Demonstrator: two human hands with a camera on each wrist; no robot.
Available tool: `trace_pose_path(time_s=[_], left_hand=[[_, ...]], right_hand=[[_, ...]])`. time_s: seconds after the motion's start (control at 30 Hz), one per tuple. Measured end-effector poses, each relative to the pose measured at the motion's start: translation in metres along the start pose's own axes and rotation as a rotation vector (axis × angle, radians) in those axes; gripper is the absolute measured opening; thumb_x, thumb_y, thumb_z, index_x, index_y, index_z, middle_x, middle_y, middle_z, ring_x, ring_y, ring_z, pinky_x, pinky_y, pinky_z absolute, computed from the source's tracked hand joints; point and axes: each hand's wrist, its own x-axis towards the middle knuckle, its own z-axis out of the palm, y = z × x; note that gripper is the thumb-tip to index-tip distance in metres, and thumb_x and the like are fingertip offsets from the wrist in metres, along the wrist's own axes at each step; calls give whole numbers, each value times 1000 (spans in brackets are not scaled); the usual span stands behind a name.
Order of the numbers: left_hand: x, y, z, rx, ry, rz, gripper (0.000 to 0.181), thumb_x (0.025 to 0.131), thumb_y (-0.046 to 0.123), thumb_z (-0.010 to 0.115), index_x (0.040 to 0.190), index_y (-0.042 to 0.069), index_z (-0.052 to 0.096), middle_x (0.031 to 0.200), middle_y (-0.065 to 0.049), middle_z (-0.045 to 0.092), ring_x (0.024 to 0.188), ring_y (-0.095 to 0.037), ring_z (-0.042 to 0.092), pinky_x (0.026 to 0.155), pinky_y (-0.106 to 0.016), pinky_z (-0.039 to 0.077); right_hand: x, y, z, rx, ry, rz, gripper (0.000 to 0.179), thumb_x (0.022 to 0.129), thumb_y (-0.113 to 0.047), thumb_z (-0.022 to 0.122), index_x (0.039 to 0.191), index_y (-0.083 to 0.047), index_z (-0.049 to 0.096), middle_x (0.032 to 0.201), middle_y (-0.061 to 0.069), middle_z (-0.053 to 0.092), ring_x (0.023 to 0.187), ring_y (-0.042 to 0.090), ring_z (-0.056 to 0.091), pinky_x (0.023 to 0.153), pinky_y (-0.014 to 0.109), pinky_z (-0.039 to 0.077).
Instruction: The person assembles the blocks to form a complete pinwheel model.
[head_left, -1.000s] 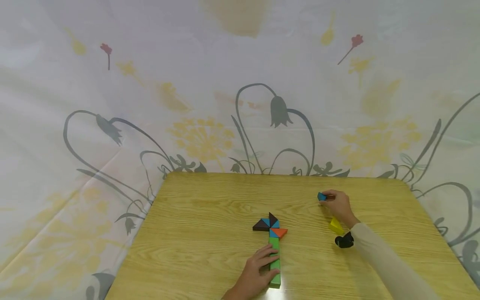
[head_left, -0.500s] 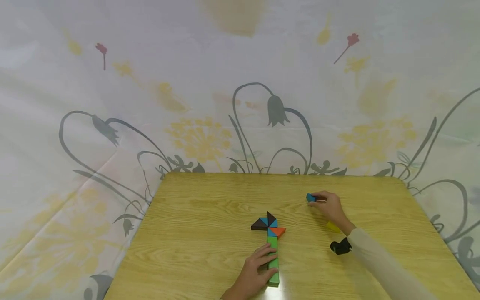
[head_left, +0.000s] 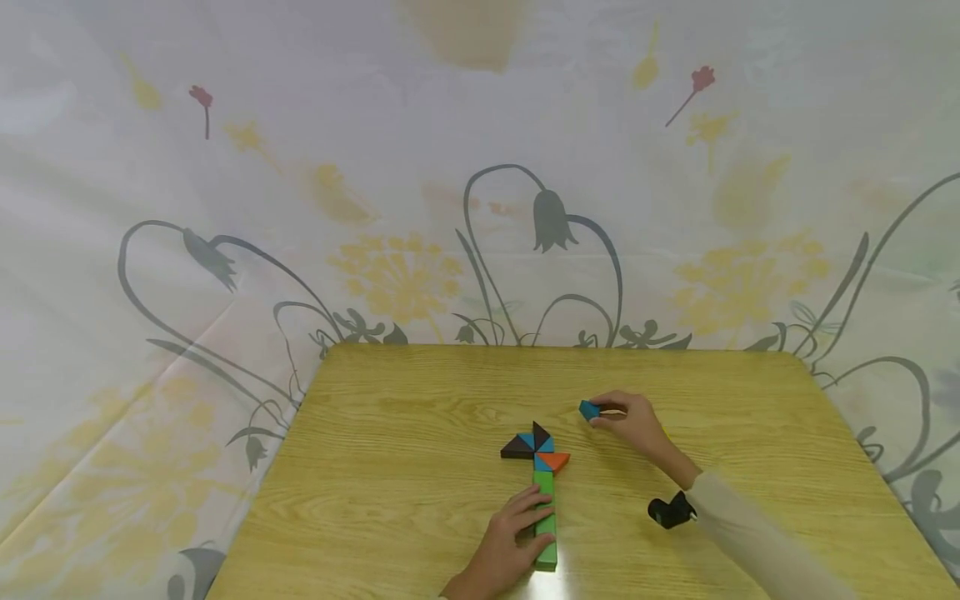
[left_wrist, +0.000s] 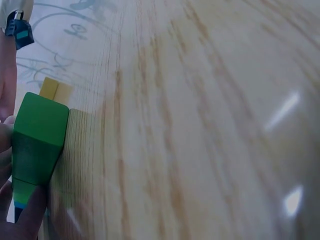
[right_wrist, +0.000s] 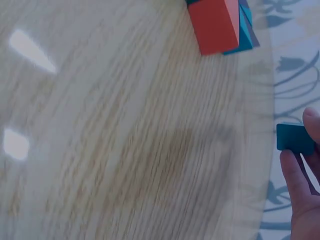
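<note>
In the head view my left hand (head_left: 510,537) rests with its fingers across the green blocks (head_left: 546,546), which lie end to end in a line. At their far end sits a pinwheel shape of dark brown triangular blocks (head_left: 517,448), blue blocks and an orange triangular block (head_left: 553,462). My right hand (head_left: 633,425) pinches a small blue block (head_left: 589,410) between thumb and fingers, to the right of the pinwheel and a little beyond it. The right wrist view shows that blue block (right_wrist: 295,138) at the fingertips, apart from the orange block (right_wrist: 215,25).
A yellow block (head_left: 667,432) lies mostly hidden behind the right hand; the left wrist view shows more of this yellow block (left_wrist: 49,88). A black device (head_left: 671,510) is worn at the right wrist. The wooden table (head_left: 390,417) meets a flower-patterned curtain (head_left: 420,167) at its far edge.
My right hand has carried the blue block leftward and slightly nearer, toward the pinwheel. The left hand has kept its place on the green blocks. The head view has shifted slightly.
</note>
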Motion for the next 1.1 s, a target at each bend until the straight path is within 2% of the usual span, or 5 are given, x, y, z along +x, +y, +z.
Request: trace_pose_path(time_s=[0.37,0.6,0.8,1.1], left_hand=[[0,-1,-1,15,-9,-4,35,90,16,65,121,-1,62,130,-11,56,129,-30,43,102,-39,42],[0,-1,-1,31,9,43,35,90,16,66,119,-2,63,129,-12,57,128,-32,44,102,-39,43],[0,-1,-1,2,-3,19,36,91,17,64,120,-3,62,130,-12,56,128,-32,43,102,-41,42],[0,-3,-1,30,-7,32,36,90,17,65,120,-3,62,130,-11,56,129,-29,43,102,-40,43]], right_hand=[[-3,-6,21,42,-75,-16,32,84,-2,69,113,10,62,112,27,58,101,42,59,81,29,55],[-5,-15,34,89,-134,-30,34,84,-3,69,115,9,61,111,26,57,103,43,58,83,28,54],[-6,-20,43,97,-167,-54,33,84,-2,69,114,9,62,112,26,58,103,43,59,83,29,54],[-4,-25,52,120,-206,-74,34,84,0,69,115,12,60,115,29,56,103,44,59,84,29,54]])
